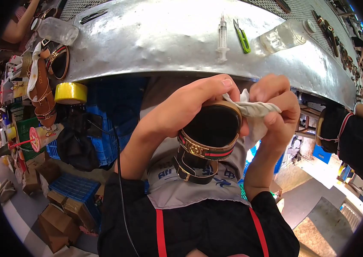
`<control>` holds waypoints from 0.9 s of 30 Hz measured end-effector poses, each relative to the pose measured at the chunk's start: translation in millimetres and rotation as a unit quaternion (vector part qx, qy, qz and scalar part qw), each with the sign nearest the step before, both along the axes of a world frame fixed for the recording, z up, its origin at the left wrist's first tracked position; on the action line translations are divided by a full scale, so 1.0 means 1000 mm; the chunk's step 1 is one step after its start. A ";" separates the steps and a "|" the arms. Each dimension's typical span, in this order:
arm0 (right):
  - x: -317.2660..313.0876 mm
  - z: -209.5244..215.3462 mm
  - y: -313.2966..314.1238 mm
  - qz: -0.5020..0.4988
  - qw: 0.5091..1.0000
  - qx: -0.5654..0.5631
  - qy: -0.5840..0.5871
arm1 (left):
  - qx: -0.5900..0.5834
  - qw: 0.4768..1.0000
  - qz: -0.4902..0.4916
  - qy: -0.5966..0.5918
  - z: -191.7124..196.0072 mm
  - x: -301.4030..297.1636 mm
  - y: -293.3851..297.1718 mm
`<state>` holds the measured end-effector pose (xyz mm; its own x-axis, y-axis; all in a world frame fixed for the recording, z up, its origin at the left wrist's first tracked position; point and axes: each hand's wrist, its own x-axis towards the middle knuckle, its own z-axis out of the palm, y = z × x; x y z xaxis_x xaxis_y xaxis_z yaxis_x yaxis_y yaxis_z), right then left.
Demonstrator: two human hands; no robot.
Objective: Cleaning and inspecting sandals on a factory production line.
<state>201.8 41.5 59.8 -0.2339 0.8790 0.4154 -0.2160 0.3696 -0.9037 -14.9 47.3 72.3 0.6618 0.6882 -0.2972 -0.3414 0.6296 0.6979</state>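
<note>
In front of my chest my left hand (192, 103) grips a sandal (207, 152) by its far side. The sandal has a black footbed, a tan edge, a green-and-red striped strap with a gold-coloured ornament, and a dark buckled ankle strap hanging toward me. A whitish cloth (256, 109) is pinched and bunched in my right hand (279, 100), touching the sandal's right edge. Some fingers of both hands are hidden behind the sandal and the cloth.
Ahead, a shiny metal bench (160, 47) bears a syringe (222, 38), green-handled snips (242, 37), dark tweezers (93, 16) and two clear bottles (282, 37) (57, 31). Yellow tape (71, 93) and sandals (44, 85) are at left, above blue crates (72, 192). A cable crosses my left side.
</note>
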 end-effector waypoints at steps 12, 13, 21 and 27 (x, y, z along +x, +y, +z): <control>0.030 0.055 0.030 -0.392 0.917 0.069 -0.006 | -0.036 0.992 -0.044 -0.109 -0.030 0.023 0.021; 0.037 0.060 0.042 -0.471 0.874 0.069 -0.092 | -0.027 0.992 -0.052 -0.111 -0.031 0.025 0.020; 0.073 0.055 0.127 -0.426 0.738 0.320 -0.414 | 0.026 0.991 -0.061 -0.117 -0.040 0.024 0.019; 0.056 0.033 0.122 -0.426 0.715 0.291 -0.472 | 0.014 0.992 -0.039 -0.122 -0.040 0.017 0.017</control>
